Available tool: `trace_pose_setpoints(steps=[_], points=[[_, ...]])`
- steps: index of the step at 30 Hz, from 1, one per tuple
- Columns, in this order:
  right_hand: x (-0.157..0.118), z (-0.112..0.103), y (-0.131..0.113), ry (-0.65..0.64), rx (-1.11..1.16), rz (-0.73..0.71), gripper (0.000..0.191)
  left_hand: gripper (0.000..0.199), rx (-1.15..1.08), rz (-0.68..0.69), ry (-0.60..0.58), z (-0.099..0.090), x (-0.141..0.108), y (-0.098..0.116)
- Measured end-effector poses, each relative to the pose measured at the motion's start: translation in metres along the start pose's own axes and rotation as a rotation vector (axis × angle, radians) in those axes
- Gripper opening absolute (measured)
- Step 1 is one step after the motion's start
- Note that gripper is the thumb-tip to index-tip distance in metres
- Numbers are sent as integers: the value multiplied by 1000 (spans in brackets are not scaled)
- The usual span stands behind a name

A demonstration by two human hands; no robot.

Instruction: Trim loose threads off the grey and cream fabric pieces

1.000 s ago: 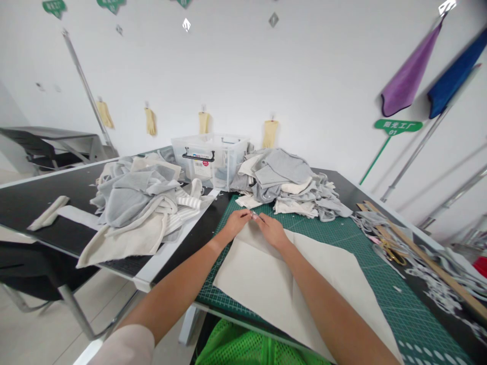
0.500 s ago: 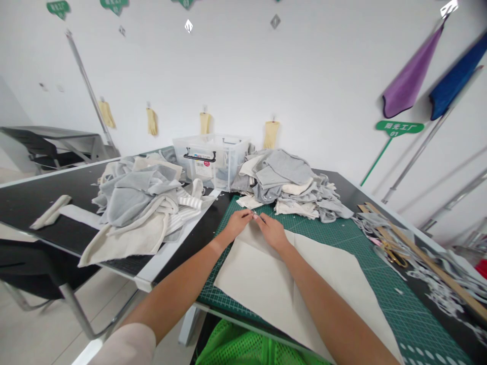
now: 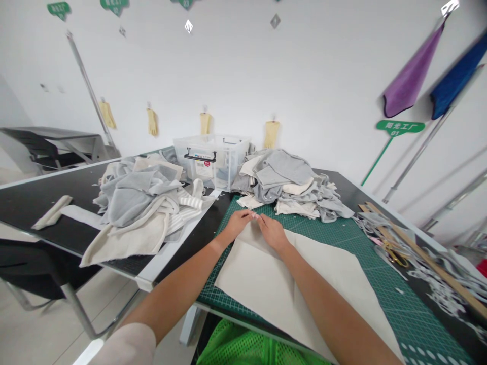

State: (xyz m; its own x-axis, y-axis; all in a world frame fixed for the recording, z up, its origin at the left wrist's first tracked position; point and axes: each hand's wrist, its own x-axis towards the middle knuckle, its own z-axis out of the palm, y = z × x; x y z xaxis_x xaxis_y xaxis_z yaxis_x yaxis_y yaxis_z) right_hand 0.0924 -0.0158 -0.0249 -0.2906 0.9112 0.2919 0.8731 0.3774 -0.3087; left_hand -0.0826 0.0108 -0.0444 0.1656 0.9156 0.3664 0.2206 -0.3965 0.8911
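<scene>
A large cream fabric piece [image 3: 262, 274] lies over the green cutting mat [image 3: 335, 235] in front of me, reaching the table's near edge. At its far end my left hand [image 3: 240, 222] and my right hand [image 3: 271, 229] meet, fingertips pinched together on the fabric's edge. Both hands are closed, and the fabric rises slightly beneath them. My right forearm crosses above the cloth and hides part of it. Just beyond my fingers sits a heap of grey and cream fabric pieces [image 3: 289, 172].
Another fabric pile [image 3: 140, 197] lies on the left table. A clear plastic bin [image 3: 207, 162] stands between the piles. Along the right side are gold-handled scissors [image 3: 395, 253], a long wooden strip [image 3: 437, 263] and fabric scraps [image 3: 433, 291]. A black chair [image 3: 41, 268] stands at left.
My fingertips have shifted very slightly where they meet at the fabric's edge. The fabric and everything around it look the same.
</scene>
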Motion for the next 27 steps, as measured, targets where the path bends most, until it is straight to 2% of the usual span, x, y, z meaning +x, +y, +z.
trace_pose_setpoints(steps=[14, 27], points=[[-3, 1, -3, 31, 6, 81, 53, 26, 36, 39, 58, 2, 2, 1], [-3, 5, -3, 13, -35, 30, 49, 25, 45, 43, 37, 2, 3, -14]])
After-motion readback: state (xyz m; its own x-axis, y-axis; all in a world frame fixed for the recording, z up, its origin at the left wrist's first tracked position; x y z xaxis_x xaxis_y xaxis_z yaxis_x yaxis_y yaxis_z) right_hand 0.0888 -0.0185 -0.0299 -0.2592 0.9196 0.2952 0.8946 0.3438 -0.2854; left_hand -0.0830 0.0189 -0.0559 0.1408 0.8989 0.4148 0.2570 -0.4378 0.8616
